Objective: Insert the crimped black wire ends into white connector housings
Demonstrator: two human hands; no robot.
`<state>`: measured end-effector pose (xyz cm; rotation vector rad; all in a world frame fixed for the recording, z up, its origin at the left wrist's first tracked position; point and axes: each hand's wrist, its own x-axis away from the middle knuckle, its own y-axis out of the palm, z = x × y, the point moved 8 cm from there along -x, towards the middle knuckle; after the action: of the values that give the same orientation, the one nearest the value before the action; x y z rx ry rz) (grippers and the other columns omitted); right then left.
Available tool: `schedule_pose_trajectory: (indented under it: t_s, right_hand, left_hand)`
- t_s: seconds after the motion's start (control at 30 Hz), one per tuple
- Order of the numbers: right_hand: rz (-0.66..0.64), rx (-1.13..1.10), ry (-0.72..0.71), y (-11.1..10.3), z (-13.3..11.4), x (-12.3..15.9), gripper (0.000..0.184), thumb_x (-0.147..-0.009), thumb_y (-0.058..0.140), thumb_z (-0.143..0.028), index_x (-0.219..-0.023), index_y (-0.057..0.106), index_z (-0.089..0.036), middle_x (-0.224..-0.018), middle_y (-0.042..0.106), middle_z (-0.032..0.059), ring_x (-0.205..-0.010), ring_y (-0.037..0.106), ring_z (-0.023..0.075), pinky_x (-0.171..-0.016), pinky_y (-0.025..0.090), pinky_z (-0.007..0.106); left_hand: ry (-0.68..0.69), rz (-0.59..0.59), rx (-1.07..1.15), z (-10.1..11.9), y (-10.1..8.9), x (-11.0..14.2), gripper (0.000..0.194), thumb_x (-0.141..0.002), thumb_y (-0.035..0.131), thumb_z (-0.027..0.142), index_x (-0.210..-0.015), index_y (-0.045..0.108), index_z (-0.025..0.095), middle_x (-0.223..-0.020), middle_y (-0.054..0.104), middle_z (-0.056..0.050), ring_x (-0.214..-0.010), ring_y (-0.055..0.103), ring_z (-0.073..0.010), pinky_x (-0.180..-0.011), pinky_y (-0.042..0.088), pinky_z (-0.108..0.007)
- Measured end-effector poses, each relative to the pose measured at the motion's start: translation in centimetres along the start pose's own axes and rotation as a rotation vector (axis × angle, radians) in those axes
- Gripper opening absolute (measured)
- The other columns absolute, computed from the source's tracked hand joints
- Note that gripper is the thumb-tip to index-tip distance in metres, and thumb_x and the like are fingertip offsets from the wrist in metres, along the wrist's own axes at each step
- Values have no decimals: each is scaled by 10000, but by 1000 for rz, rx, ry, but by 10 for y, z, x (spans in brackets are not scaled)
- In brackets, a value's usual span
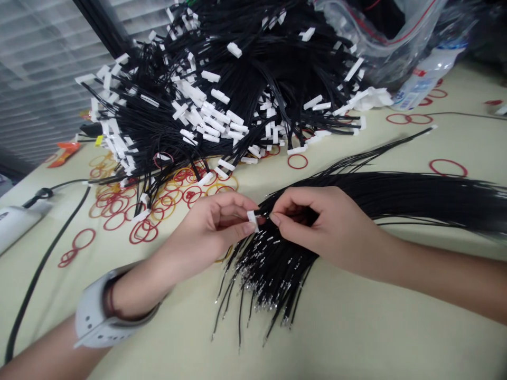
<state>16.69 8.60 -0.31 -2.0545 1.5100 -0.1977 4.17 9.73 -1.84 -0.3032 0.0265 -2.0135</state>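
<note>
My left hand [214,227] pinches a small white connector housing [252,218] between thumb and fingers. My right hand [317,221] pinches a thin black wire [266,214] whose end meets the housing. Both hands hover over a loose bundle of black wires with metal terminals [269,269] that fans out toward me and runs off to the right. A grey wristband [93,311] sits on my left wrist.
A big heap of black wires with white connectors [222,89] fills the back of the table [356,327]. Several red and yellow rubber bands [130,206] lie at the left. A clear plastic bag [380,37], a bottle [423,79], a black cable [35,279] and an orange tool [65,153] lie around.
</note>
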Motion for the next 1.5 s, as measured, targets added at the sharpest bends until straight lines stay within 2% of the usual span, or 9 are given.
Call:
schedule_pose_trajectory:
  t_s: [0.27, 0.5, 0.7, 0.9, 1.07, 1.2, 1.33, 1.5]
  right_hand:
    - [-28, -40, 41, 2, 2, 0, 124, -775, 539, -189, -665, 590, -164, -576, 558, -41, -513, 446, 57, -456, 345, 167]
    - [-32, 19, 29, 1, 0, 0, 150, -801, 512, -195, -690, 602, -151, -560, 540, -43, -484, 400, 44, -407, 286, 158]
    - [-7, 58, -44, 1, -4, 1, 140, -803, 517, -178, -689, 591, -146, -562, 540, -48, -488, 407, 38, -424, 289, 157]
    - [45, 174, -221, 3, -16, 2, 110, -797, 527, -132, -699, 578, -126, -615, 548, -33, -538, 436, 36, -497, 312, 164]
    - [53, 178, -236, 5, -17, 3, 107, -799, 525, -124, -699, 563, -125, -614, 534, -38, -548, 435, 34, -511, 318, 163]
    - [86, 152, -210, -2, -18, 4, 108, -806, 518, -116, -712, 568, -136, -632, 529, -40, -570, 443, 38, -521, 333, 158]
    - [130, 137, -160, -10, -14, 4, 112, -806, 512, -99, -717, 552, -152, -638, 521, -42, -567, 444, 42, -503, 339, 159]
    - [89, 177, -272, -5, -20, 8, 105, -815, 515, -100, -751, 586, -143, -720, 540, -11, -637, 482, 59, -596, 375, 186]
  left_hand:
    - [-23, -19, 22, -4, 2, -1, 124, -729, 656, 95, -817, 603, 165, -741, 672, 25, -695, 618, -76, -640, 467, -147]
    - [-17, 6, 16, -3, 0, -2, 141, -721, 657, 86, -818, 605, 174, -727, 685, 47, -680, 623, -58, -630, 473, -122]
    - [7, 18, -24, -2, 2, 1, 139, -720, 649, 88, -825, 611, 171, -727, 699, 36, -684, 639, -70, -620, 480, -126]
    - [85, 100, -108, 6, 5, 7, 112, -726, 612, 62, -804, 603, 143, -694, 694, 10, -700, 662, -101, -638, 498, -155]
    - [117, 85, -134, 8, 7, 7, 100, -746, 599, 89, -826, 591, 147, -709, 666, 9, -690, 645, -110, -652, 500, -194]
    - [119, 42, -170, 10, 9, 4, 96, -770, 573, 98, -843, 561, 158, -675, 623, 24, -675, 609, -110, -600, 461, -198]
    - [80, 50, -143, 7, 7, 1, 80, -766, 583, 102, -794, 539, 163, -675, 612, 33, -634, 563, -83, -564, 428, -175]
    - [35, 10, -85, 2, 6, -1, 101, -755, 595, 103, -812, 543, 168, -711, 623, 32, -664, 574, -77, -608, 438, -172]
